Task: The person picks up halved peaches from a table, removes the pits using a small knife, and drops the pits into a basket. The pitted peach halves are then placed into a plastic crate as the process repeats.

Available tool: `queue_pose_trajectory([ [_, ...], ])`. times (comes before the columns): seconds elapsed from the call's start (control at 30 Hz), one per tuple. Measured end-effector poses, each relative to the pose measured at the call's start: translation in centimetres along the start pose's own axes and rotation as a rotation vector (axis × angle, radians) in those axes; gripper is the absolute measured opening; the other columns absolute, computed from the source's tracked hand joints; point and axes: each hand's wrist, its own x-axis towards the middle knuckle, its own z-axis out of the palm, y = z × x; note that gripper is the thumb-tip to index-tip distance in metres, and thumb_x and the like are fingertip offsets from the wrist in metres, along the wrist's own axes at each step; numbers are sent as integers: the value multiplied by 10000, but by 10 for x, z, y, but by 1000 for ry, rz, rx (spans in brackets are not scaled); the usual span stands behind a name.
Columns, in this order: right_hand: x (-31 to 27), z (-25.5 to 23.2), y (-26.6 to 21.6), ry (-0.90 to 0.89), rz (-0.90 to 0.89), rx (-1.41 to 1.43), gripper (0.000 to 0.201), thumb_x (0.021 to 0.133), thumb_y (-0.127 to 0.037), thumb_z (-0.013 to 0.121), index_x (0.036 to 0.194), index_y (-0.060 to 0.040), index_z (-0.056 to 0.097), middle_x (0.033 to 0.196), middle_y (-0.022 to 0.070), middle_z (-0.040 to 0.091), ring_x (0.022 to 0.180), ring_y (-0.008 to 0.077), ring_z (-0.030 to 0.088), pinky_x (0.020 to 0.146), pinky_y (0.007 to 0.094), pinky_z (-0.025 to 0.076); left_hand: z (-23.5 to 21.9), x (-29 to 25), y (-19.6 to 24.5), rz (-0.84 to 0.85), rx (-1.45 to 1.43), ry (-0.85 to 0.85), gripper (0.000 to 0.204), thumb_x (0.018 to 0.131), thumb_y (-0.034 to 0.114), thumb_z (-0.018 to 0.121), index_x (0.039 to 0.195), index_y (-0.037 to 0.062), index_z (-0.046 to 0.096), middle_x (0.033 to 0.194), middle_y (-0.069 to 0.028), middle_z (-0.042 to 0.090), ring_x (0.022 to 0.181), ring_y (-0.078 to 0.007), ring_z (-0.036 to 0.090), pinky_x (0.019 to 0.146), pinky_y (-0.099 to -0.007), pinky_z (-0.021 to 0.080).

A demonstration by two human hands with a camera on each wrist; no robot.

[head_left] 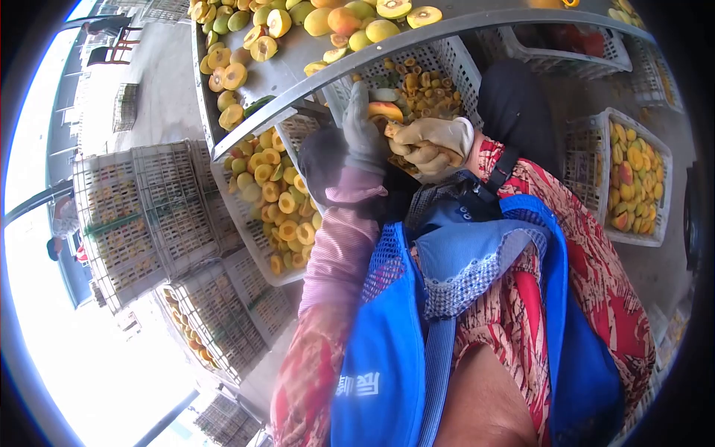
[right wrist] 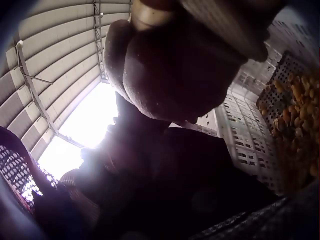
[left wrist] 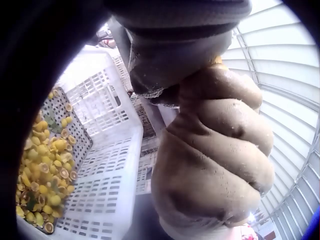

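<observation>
My left hand point(head_left: 361, 127), in a grey glove, holds a yellow-orange peach point(head_left: 386, 112) with a red blush, its thumb over the fruit. Right beside it, my right hand point(head_left: 432, 143) in a cream glove is curled into a fist against the peach's lower side. A tan, handle-like piece point(right wrist: 152, 14) shows at the right fist; the fingers hide most of it, and I cannot tell what kind of tool it is. Under both hands stands a white crate point(left wrist: 112, 165) with small pits and fruit scraps point(head_left: 432, 89) in it.
A metal table point(head_left: 290, 56) with whole and halved peaches spans the front, its raised rim close beyond the hands. Crates of halved peaches point(head_left: 279, 208) and of more fruit point(head_left: 633, 175) stand left and right. Stacked crates point(head_left: 119, 223) rise at far left.
</observation>
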Motion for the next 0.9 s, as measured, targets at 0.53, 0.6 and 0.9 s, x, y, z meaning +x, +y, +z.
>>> queue_pose_trajectory([
  [0.53, 30, -47, 34, 752, -166, -688, 342, 831, -319, 599, 950, 1, 577, 714, 109, 579, 663, 245, 557, 635, 365, 452, -111, 35, 149, 1, 1333, 349, 388, 835, 407, 588, 1072, 106, 649, 1044, -170, 630, 982, -333, 590, 839, -419, 465],
  [0.6, 32, -46, 31, 836, -252, -941, 354, 826, -336, 569, 915, 7, 560, 779, 187, 598, 797, 351, 592, 749, 402, 474, -83, 79, 142, 41, 1235, 147, 406, 823, 387, 629, 1093, 84, 634, 1040, -163, 642, 973, -313, 604, 829, -403, 470],
  [0.9, 21, -30, 16, 756, -349, -1021, 310, 842, -308, 540, 887, -2, 550, 583, 102, 513, 463, 230, 523, 462, 371, 440, 23, 176, 82, 207, 1270, -312, 526, 810, 276, 695, 1244, 36, 520, 1143, -154, 605, 1031, -268, 606, 854, -353, 492],
])
